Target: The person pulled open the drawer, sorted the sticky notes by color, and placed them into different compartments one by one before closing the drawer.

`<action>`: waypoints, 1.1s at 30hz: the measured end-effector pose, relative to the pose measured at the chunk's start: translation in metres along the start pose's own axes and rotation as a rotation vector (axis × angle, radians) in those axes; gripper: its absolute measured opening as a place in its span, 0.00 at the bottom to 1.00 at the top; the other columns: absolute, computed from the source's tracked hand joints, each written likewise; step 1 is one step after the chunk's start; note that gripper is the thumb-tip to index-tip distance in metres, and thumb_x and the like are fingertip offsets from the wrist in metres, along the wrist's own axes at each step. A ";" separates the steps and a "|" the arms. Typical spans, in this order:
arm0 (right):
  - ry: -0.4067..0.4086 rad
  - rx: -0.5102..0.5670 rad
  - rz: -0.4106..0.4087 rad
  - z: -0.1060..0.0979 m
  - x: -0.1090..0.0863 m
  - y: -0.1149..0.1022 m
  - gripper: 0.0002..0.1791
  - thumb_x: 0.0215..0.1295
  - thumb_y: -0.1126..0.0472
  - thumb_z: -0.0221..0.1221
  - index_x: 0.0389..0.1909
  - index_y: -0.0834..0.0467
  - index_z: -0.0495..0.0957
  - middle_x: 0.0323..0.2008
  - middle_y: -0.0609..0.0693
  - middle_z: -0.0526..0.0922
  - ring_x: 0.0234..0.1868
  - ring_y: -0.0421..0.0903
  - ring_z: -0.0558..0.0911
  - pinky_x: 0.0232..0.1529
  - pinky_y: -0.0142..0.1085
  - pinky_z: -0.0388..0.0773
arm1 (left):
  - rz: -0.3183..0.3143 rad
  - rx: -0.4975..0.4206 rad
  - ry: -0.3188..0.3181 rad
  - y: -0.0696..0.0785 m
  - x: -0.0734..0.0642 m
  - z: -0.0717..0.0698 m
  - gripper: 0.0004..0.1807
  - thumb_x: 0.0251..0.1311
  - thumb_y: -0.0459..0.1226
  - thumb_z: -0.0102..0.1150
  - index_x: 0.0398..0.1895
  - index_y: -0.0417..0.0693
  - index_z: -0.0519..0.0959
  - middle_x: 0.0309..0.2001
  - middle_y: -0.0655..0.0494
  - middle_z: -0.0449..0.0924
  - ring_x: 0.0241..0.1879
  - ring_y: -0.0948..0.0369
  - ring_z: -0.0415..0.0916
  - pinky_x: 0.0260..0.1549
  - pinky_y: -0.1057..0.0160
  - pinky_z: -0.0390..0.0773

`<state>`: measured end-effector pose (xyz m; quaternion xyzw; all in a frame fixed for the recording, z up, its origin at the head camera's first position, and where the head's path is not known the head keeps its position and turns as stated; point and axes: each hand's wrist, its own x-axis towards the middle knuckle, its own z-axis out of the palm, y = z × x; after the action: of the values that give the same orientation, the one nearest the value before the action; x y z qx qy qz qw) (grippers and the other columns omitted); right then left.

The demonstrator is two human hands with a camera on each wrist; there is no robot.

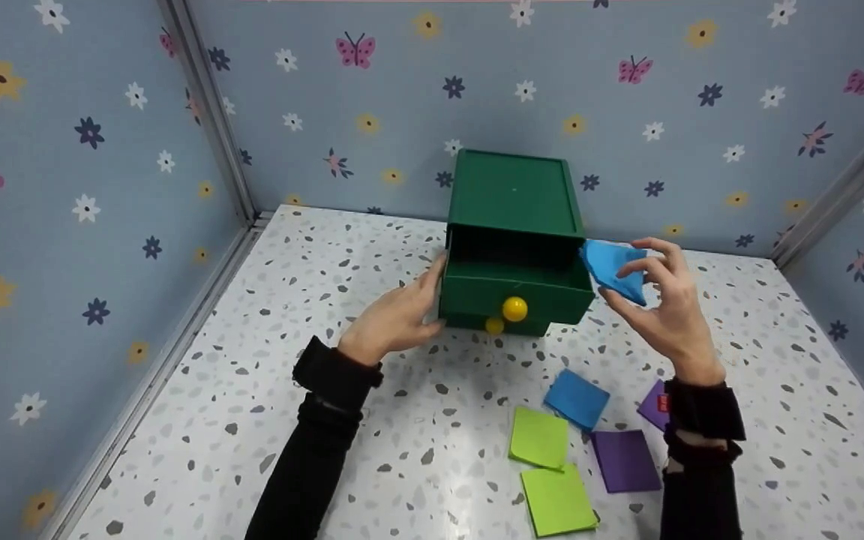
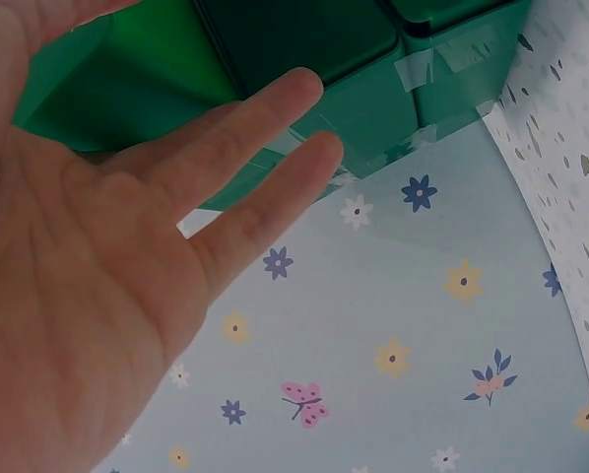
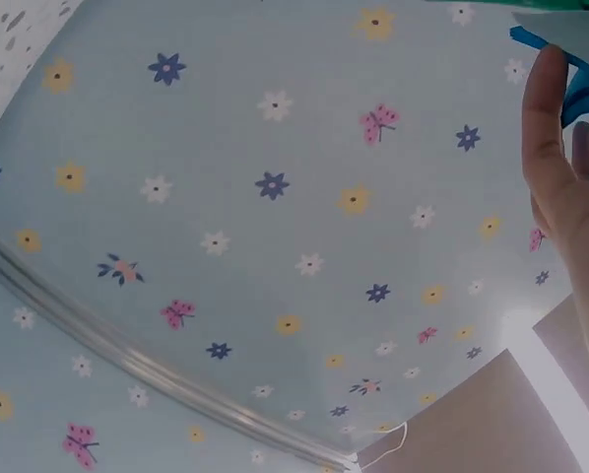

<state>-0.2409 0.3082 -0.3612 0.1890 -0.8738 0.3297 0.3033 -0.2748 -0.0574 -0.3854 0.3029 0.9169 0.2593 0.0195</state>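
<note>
A smooth green plastic drawer unit (image 1: 514, 191) with a glossy yellow knob (image 1: 514, 309) stands near the back edge of the smooth, faintly shiny counter (image 1: 417, 394), beside a matt blue cloth (image 1: 610, 262), with matt folded cloths (image 1: 577, 399) farther from that edge and grey metal rails (image 1: 212, 105) bordering smooth printed walls (image 1: 402, 86).

Left hand (image 1: 393, 313) has its fingers (image 2: 267, 211) outstretched, the right hand (image 1: 676, 311) (curled) pinching.
</note>
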 end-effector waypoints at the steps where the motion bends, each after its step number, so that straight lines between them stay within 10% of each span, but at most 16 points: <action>1: 0.007 0.010 -0.010 0.003 0.001 -0.002 0.14 0.53 0.69 0.72 0.38 0.66 0.78 0.62 0.66 0.71 0.59 0.60 0.72 0.49 0.22 0.67 | -0.001 0.000 -0.002 0.000 0.000 0.000 0.56 0.63 0.35 0.63 0.81 0.46 0.32 0.80 0.43 0.47 0.47 0.45 0.81 0.48 0.52 0.83; 18: 0.027 0.062 -0.124 0.051 0.003 -0.010 0.14 0.61 0.58 0.69 0.42 0.58 0.77 0.59 0.57 0.74 0.64 0.54 0.71 0.69 0.45 0.67 | 0.013 -0.017 0.003 -0.003 0.000 0.001 0.57 0.62 0.35 0.63 0.81 0.47 0.30 0.80 0.44 0.46 0.49 0.45 0.82 0.47 0.53 0.83; 33: -0.200 -0.117 -0.098 0.048 0.000 -0.026 0.20 0.62 0.52 0.69 0.47 0.62 0.83 0.70 0.57 0.72 0.76 0.56 0.62 0.75 0.55 0.60 | 0.042 -0.019 0.020 -0.003 0.001 0.003 0.58 0.61 0.33 0.63 0.81 0.48 0.30 0.80 0.44 0.45 0.49 0.46 0.82 0.45 0.54 0.84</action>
<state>-0.2466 0.2569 -0.3778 0.2453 -0.9072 0.2423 0.2411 -0.2766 -0.0578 -0.3891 0.3193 0.9080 0.2712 0.0076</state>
